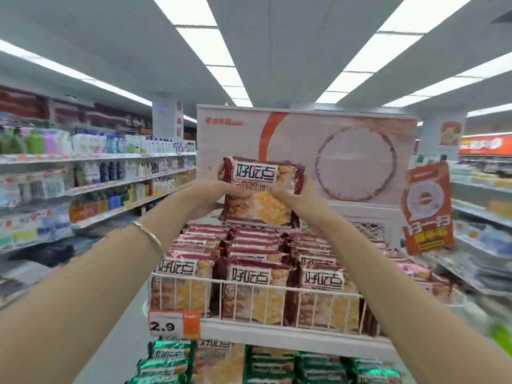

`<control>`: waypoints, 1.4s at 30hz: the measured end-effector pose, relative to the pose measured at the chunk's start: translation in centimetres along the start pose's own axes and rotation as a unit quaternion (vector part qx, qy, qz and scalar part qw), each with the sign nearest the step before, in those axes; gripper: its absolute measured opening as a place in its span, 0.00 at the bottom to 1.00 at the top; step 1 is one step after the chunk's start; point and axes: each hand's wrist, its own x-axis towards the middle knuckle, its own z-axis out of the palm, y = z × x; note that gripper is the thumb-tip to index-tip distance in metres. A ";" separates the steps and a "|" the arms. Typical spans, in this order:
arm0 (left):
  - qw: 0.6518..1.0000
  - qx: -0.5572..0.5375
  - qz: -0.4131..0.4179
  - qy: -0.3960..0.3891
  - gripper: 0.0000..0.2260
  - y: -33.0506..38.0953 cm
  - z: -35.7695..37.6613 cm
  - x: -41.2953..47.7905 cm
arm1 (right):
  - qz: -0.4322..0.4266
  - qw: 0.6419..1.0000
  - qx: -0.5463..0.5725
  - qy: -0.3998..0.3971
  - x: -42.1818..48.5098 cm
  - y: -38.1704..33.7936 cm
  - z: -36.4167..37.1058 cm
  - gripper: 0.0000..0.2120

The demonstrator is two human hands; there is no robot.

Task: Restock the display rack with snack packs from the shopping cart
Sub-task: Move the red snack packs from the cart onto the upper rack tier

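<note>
Evidently the restocking is well along — the top tier of the display rack (291, 336) already holds three tight rows of red snack packs (249, 295), upright behind its white wire front and running from near to far. One more snack pack (259, 195) of the same kind is held in the air above the far end of those rows, its face toward the camera. The left hand (209, 189) has its fingers curled round the pack's left edge and the right hand (286, 194) grips its right side. Setting it down at the back of a row is, I judge, what is left for this pack. The shopping cart is out of view, so how many packs remain cannot be told.

A lower tier carries green packs (318, 367), and a price tag (173, 324) reading 2.9 hangs at the near left corner. Behind the rack stands a pale poster board (304, 151). Long shelves of bottles (97, 167) run along the left — on the right, more shelving (482, 212) and an orange hanging sign (428, 209), all under strip ceiling lights (205, 42).
</note>
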 end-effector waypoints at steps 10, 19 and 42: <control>0.996 0.008 -0.085 -0.001 0.26 -9.2 0.4 7.8 | 0.119 0.983 0.003 -0.143 5.1 10.8 0.1 0.12; 0.997 0.013 -0.040 0.065 0.29 -11.1 0.9 10.9 | 0.079 0.989 0.006 -0.124 7.8 12.7 -0.5 0.19; 0.838 0.483 -0.071 0.242 0.26 -10.7 -11.4 -11.6 | -0.196 0.944 -0.258 0.055 -4.6 3.0 12.9 0.18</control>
